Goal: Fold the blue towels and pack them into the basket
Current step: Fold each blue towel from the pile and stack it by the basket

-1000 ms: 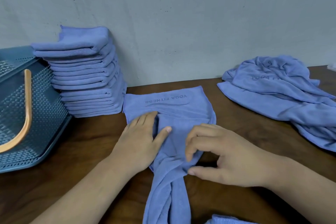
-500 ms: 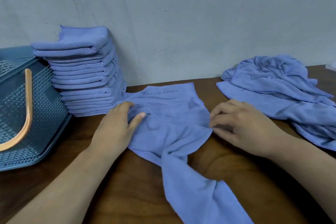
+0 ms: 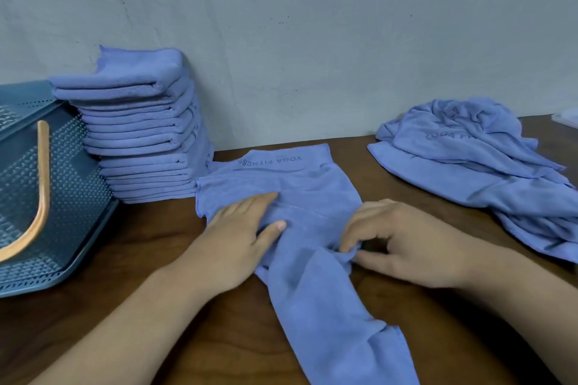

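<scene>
A blue towel (image 3: pixel 300 184) printed "YOGA FITNESS" lies crumpled on the wooden table in front of me, its lower part trailing toward the near edge. My left hand (image 3: pixel 240 234) presses flat on the towel's left side, fingers straight. My right hand (image 3: pixel 397 241) pinches a fold at the towel's right edge between curled fingers and thumb. A tall stack of folded blue towels (image 3: pixel 144 131) leans against the wall at the left. Beside it, a blue perforated basket (image 3: pixel 62 197) with an orange handle lies tilted. A heap of unfolded blue towels (image 3: pixel 481 162) sits at the right.
The grey wall (image 3: pixel 312 40) runs close behind the table. Bare dark wood (image 3: pixel 150 244) shows between the basket and the towel and in front of the heap. A pale object (image 3: pixel 567 117) peeks in at the far right edge.
The towel has been drawn back toward me and bunched. My left hand slid right onto its middle. My right hand moved in from the right edge and now pinches a fold.
</scene>
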A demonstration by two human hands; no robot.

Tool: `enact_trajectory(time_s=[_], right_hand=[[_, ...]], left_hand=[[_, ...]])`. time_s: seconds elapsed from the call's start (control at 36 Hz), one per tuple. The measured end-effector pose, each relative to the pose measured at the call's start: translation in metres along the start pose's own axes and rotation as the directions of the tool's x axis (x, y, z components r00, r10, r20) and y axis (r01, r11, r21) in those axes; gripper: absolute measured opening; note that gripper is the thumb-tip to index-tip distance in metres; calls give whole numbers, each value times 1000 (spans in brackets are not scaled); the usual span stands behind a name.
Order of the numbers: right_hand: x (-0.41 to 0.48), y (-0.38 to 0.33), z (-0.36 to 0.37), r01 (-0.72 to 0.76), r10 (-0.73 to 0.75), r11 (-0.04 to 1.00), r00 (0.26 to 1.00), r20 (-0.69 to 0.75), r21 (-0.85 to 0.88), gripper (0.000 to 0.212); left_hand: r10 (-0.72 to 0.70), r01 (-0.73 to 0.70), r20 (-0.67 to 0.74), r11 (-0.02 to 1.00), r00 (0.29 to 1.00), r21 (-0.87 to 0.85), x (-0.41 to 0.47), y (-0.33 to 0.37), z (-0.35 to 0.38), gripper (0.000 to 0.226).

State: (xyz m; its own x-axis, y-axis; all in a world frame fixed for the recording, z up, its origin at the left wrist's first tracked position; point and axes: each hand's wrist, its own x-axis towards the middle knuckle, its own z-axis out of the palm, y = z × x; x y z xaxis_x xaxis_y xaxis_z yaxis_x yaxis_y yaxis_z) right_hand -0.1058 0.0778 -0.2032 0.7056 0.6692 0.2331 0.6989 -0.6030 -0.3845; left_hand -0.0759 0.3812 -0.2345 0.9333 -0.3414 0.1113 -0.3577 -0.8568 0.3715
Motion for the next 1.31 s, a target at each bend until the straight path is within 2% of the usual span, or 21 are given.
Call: enact_trajectory(time_s=[0.11, 0.17, 0.22, 0.31, 0.36, 0.44, 0.5, 0.56, 0.61, 0.69, 0.75, 0.78, 0.83, 0.86, 0.89, 0.94, 1.0, 1.06, 1.11, 1.17, 1.31], right_hand=[[-7, 23, -14, -104, 91, 986, 991, -100, -134, 34], [-9, 32, -14, -158, 133, 974, 978, -159, -162, 36], [-9, 30, -13, -190, 164, 975, 966, -200, -117, 34], [-6, 14, -14, -214, 213, 977, 956, -204, 19, 25], [-3, 4, -16, -321, 321, 947, 931, -174, 29, 6], [-4, 5, -12, -567, 550, 817, 820, -156, -102, 38], [-3, 6, -5, -624, 600, 767, 780, -180, -148, 48], [0, 7, 4, -615, 589, 779, 785, -194, -122, 46], [4, 3, 9, -597, 582, 801, 793, -181, -46, 32], [8, -2, 10, -555, 578, 815, 799, -164, 167, 18], [11, -9, 8, -506, 625, 719, 771, -125, 477, 24], [12, -14, 5, -455, 654, 605, 752, -82, 653, 26], [15, -22, 1, -305, 628, 219, 771, 105, 927, 21], [15, -27, -2, -265, 556, 37, 807, 201, 963, 30], [15, -31, -5, -256, 474, -95, 838, 270, 962, 40], [15, -35, -6, -230, 383, -244, 869, 312, 942, 36], [16, -36, -7, -175, 400, -353, 860, 317, 919, 18], [15, -32, -8, -117, 468, -412, 824, 320, 904, 13], [12, -25, -11, -127, 548, -398, 761, 347, 909, 14], [10, -21, -17, -203, 562, -374, 726, 395, 905, 16], [1, -10, -38, -385, 512, -267, 720, 468, 883, 23]], left_hand=[[-26, 26, -19, 1000, 999, -1, 3, -26, -16, 62], [-7, 7, -86, 1000, 996, -7, 2, -31, -18, 60], [51, -52, -174, 999, 983, 1, 1, -29, -18, 46], [115, -134, -306, 990, 945, -41, -2, -16, -17, 14], [153, -189, -336, 979, 929, -77, -4, -8, -16, 24], [231, -271, -286, 956, 930, -112, -8, 4, -12, 36], [264, -291, -202, 949, 943, -121, -10, 11, -6, 35], [297, -310, -141, 948, 944, -77, -10, 15, -1, 29], [321, -329, -118, 943, 939, -49, -11, 18, 2, 25], [348, -354, -98, 933, 932, -59, -11, 20, 2, 26], [370, -376, -78, 923, 926, -87, -12, 21, 1, 26], [376, -381, -65, 918, 924, -111, -12, 21, 0, 25], [388, -390, -43, 909, 921, -149, -12, 22, -1, 24], [392, -392, -35, 905, 919, -162, -13, 23, -1, 25], [393, -391, -27, 904, 919, -175, -13, 23, -1, 25], [389, -382, -9, 899, 921, -213, -12, 22, -3, 25], [381, -364, 15, 893, 924, -264, -13, 23, -5, 23], [373, -345, 33, 886, 927, -310, -13, 23, -9, 20], [360, -322, 42, 877, 932, -357, -13, 22, -12, 17], [340, -288, 59, 867, 939, -405, -14, 21, -15, 16], [304, -227, 113, 869, 946, -439, -14, 16, -24, 18]])
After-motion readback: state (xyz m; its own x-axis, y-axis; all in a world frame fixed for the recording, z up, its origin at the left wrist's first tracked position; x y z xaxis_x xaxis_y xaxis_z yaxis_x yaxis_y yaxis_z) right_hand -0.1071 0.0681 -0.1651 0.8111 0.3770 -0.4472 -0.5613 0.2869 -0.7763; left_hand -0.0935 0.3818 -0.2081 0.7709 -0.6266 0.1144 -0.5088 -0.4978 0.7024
